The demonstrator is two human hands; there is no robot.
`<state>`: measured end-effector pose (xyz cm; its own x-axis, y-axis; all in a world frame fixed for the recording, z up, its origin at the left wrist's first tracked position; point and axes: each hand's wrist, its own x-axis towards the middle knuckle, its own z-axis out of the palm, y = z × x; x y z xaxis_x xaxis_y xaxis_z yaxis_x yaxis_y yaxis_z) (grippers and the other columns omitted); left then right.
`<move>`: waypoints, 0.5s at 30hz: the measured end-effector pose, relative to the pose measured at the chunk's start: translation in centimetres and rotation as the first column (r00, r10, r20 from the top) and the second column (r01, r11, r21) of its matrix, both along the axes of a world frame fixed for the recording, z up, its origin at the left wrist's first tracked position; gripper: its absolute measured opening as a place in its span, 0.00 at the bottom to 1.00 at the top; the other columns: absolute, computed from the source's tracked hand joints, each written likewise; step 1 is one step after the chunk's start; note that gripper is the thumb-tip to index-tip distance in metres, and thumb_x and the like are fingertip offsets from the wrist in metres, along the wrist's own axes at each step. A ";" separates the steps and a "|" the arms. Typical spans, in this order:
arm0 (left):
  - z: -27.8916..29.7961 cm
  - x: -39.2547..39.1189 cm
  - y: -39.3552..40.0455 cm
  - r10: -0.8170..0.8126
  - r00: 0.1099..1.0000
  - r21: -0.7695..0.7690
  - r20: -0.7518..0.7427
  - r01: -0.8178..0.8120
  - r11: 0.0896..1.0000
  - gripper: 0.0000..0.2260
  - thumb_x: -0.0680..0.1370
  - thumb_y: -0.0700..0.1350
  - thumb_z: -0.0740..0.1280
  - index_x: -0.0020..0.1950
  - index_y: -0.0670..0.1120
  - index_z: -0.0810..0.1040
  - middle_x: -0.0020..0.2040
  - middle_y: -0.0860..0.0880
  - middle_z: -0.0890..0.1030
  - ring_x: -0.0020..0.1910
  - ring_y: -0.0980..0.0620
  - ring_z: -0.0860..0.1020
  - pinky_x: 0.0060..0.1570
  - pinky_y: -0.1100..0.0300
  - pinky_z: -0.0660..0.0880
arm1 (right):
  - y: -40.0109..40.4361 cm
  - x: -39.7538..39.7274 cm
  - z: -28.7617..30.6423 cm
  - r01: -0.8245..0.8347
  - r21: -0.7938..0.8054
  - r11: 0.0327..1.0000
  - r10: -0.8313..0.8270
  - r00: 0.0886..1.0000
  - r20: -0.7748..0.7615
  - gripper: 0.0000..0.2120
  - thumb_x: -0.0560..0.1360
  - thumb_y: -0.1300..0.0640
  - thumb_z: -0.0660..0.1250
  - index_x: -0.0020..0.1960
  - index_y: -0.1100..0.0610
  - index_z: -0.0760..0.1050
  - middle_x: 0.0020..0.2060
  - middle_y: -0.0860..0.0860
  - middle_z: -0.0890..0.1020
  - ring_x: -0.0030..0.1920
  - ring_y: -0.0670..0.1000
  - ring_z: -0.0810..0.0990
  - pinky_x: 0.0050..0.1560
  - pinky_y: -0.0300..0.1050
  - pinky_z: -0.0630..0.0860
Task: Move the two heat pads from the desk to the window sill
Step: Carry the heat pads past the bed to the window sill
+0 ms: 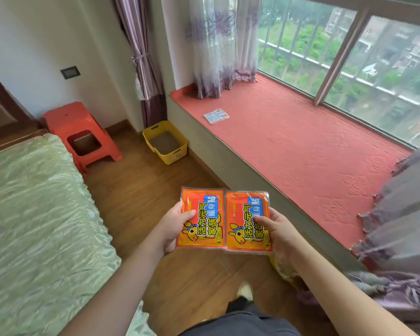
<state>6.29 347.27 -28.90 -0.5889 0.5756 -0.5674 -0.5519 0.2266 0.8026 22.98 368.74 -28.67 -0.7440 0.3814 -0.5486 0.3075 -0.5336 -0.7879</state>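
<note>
Two orange heat pad packets with a cartoon animal and blue label are held side by side over the wooden floor. My left hand grips the left heat pad by its left edge. My right hand grips the right heat pad by its right edge, thumb on its face. The window sill, covered in a red quilted mat, runs ahead and to the right, just beyond the pads.
A small pale packet lies on the sill's far left. A yellow bin and an orange stool stand on the floor. A bed is at left. Curtains hang over the sill's right end.
</note>
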 end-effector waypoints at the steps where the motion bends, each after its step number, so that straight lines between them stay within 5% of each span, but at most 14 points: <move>1: -0.2 -0.8 0.6 0.012 1.000 -0.009 -0.006 -0.012 1.000 0.08 0.82 0.41 0.61 0.59 0.49 0.75 0.48 0.43 0.87 0.46 0.42 0.86 0.39 0.48 0.83 | 0.7 -1.1 -0.2 -0.010 -0.002 1.000 0.010 1.000 0.004 0.11 0.77 0.63 0.66 0.59 0.58 0.75 0.46 0.59 0.87 0.42 0.58 0.87 0.36 0.51 0.83; 7: -0.4 -6.9 5.8 0.078 0.996 -0.052 -0.040 -0.080 0.995 0.10 0.82 0.40 0.61 0.62 0.46 0.75 0.55 0.39 0.85 0.54 0.37 0.83 0.54 0.37 0.79 | 6.5 -8.7 -1.6 -0.060 -0.002 0.998 0.059 0.998 -0.020 0.11 0.77 0.64 0.65 0.59 0.58 0.76 0.47 0.60 0.87 0.42 0.58 0.87 0.38 0.52 0.83; 15: 1.5 -14.1 12.6 0.136 0.988 -0.110 -0.069 -0.143 0.984 0.10 0.82 0.41 0.62 0.63 0.47 0.75 0.56 0.40 0.85 0.54 0.39 0.84 0.56 0.36 0.79 | 13.6 -18.4 -0.4 -0.153 -0.026 0.988 0.152 0.988 -0.034 0.10 0.77 0.64 0.66 0.58 0.57 0.76 0.47 0.61 0.87 0.41 0.59 0.87 0.38 0.54 0.83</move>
